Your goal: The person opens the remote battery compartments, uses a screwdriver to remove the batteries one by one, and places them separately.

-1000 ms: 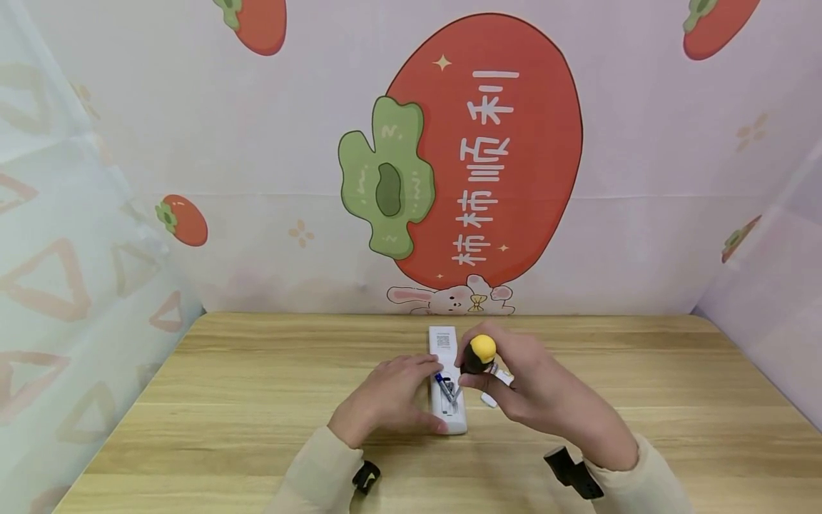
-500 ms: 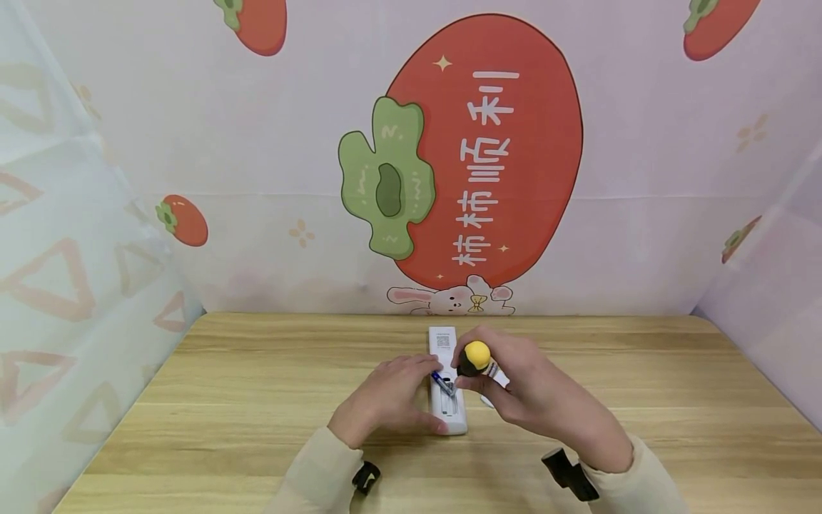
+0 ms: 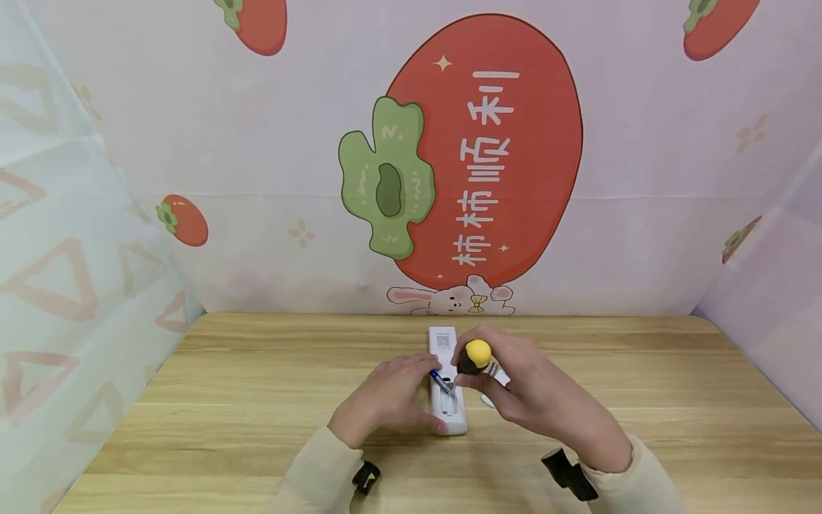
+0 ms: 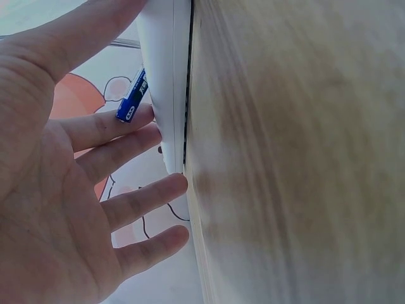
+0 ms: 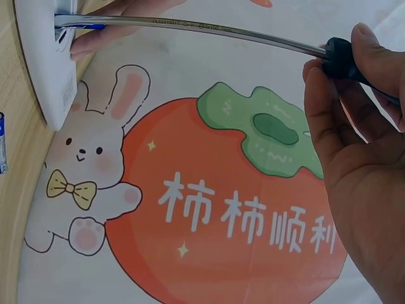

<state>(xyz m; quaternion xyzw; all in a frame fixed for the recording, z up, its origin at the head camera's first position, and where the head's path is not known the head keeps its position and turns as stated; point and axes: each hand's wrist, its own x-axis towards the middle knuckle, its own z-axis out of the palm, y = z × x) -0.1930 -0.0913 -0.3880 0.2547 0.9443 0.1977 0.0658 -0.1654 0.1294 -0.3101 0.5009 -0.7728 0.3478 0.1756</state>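
Note:
A white remote control [image 3: 443, 341] lies back side up on the table, its battery compartment exposed. One blue battery [image 3: 440, 381] lies slanted, with one end raised past the remote's left edge, as the left wrist view also shows. My left hand [image 3: 392, 394] rests against the remote's left side, thumb near its close end and fingers nearly straight. My right hand [image 3: 529, 378] grips a screwdriver by its black and yellow handle [image 3: 477, 355]. The screwdriver's long metal shaft [image 5: 202, 28] reaches down into the compartment, its tip beside the battery.
A small white piece [image 3: 489, 400], like a battery cover, lies right of the remote, partly hidden by my right hand. Another blue battery [image 5: 2, 142] shows at the right wrist view's edge. A patterned cloth backdrop [image 3: 289, 250] rises behind the wooden table [image 3: 257, 400].
The screwdriver handle has shifted slightly left and towards me. The battery has swung further out over the remote's left edge. My left hand and the remote have stayed put.

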